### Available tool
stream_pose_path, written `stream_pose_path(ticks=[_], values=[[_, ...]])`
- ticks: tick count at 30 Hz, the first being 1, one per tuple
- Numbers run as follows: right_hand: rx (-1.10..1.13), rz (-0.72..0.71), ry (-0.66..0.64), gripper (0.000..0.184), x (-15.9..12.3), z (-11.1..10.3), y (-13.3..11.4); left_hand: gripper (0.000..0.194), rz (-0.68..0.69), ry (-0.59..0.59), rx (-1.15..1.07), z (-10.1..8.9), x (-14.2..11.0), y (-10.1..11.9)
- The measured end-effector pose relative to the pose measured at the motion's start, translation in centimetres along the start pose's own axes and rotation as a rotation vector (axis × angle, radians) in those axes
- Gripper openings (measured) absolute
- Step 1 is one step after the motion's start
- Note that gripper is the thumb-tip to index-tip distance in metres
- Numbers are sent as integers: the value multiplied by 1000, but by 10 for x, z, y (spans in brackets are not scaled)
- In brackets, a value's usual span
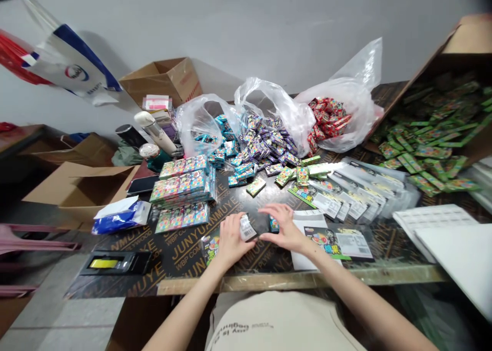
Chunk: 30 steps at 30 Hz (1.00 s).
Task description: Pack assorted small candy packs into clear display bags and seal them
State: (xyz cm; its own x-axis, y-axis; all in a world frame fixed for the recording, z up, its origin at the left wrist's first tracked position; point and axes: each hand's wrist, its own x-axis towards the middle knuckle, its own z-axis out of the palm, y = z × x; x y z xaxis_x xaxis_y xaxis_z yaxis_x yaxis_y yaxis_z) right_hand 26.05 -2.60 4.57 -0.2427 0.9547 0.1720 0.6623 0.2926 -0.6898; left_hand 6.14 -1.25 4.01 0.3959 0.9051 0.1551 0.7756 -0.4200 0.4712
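On the near side of the dark printed tabletop, my left hand (pixel 232 241) curls round a small packet (pixel 247 229) whose barcode side faces up. A printed card (pixel 210 249) lies partly under that hand. Close by on the right, my right hand (pixel 285 229) bends its fingers round a small blue packet (pixel 273 224), thumb and forefinger apart at the tips. White paper (pixel 303 261) and a flat printed pouch with a label (pixel 355 244) lie beside my right wrist. A single green packet (pixel 255 186) rests beyond my hands.
Stacked printed packs (pixel 182 187) stand left. Plastic bags hold blue (pixel 226 128), purple (pixel 269 141) and red packets (pixel 328 118) at the back. Labelled pouches (pixel 357 192) fan out right, near a carton of green packets (pixel 430 146). A tape dispenser (pixel 115 263) lies front left.
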Motion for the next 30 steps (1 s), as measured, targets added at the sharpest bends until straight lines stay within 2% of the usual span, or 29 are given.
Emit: stream_pose_path(ticks=[1,2,4,6,9,11,14,18,24,27,30], values=[[-103,-21,-18,65,2,-5,11,66,-19,17,-4,-3,2,-2],[-179,-37,-48,76,3,-9,23,67,-30,31,-8,-6,4,-4],[-233,-70,-104,78,5,-12,42,68,-33,35,-14,-10,6,-9],[-193,-93,-85,70,6,-13,49,68,-32,22,-6,-11,6,-11],[-130,-115,84,67,5,-19,36,68,-38,-3,42,-10,6,-11],[-145,-163,138,69,5,-22,21,69,-23,-35,76,-9,7,-9],[-205,-236,34,72,5,-20,5,71,24,-75,113,-9,10,-5],[-212,-248,-125,66,4,-13,1,74,99,-123,158,-11,15,-1],[-206,-306,-211,65,7,-9,3,74,194,-197,176,-12,20,3],[-187,-338,-196,71,7,-6,6,76,228,-230,167,-13,22,3],[-132,-298,-34,81,2,-1,8,76,167,-192,139,-16,26,-2]])
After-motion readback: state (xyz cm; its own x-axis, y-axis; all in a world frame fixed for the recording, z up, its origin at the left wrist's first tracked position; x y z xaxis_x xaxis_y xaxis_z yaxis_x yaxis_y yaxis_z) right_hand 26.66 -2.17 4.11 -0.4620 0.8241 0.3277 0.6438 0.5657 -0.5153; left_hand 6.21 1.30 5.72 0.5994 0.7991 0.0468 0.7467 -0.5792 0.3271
